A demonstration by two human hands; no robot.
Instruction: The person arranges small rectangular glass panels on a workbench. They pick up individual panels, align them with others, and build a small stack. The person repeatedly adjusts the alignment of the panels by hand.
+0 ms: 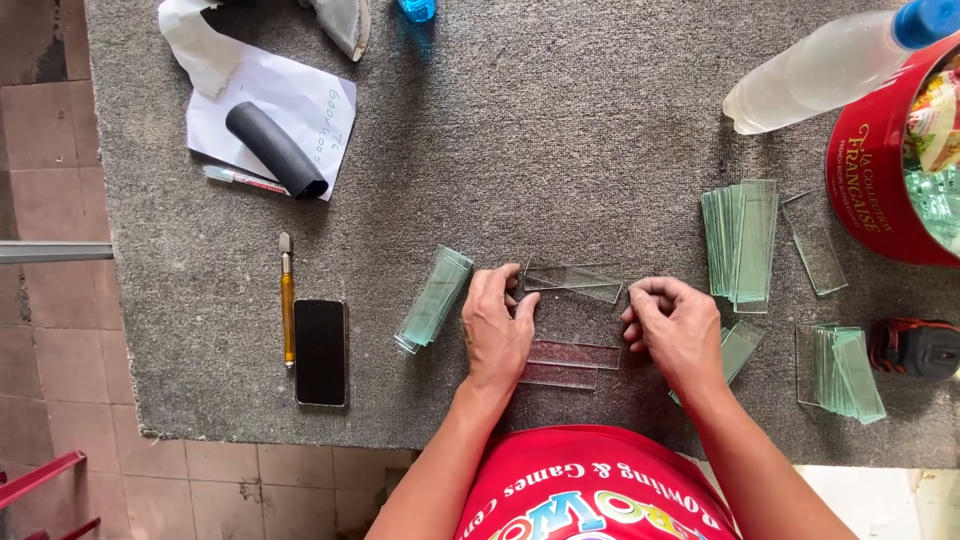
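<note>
A person in a red printed shirt leans over a grey carpet mat (560,130) laid on a tiled floor, both forearms reaching forward from the bottom of the frame. The left hand (497,330) lies palm down, knuckles up, its fingers curled onto the left end of a clear glass strip (575,282) that sits tilted just ahead of it; the thumb points inward toward the strip. The right hand (678,327) mirrors it from the other side, fingers bent tightly under at the strip's right end. Whether either hand truly pinches the glass or merely presses on it cannot be told from here. Between the wrists, closer to the body, lie two more flat glass strips (570,363), overlapping slightly.

A leaning stack of glass pieces (434,299) rests just left of the left hand. Well to the right stand a larger stack of glass (741,242), a single pane (815,244) and another stack (846,368) beside a black-and-orange tape measure (915,347). A red tin (875,180) and a clear plastic bottle (815,72) with a blue cap occupy the upper right corner. To the left lie a dark phone (321,351), a yellow-handled glass cutter (287,300), a pen (242,180), a black rolled tube (276,149) and a sheet of white paper (290,100).
</note>
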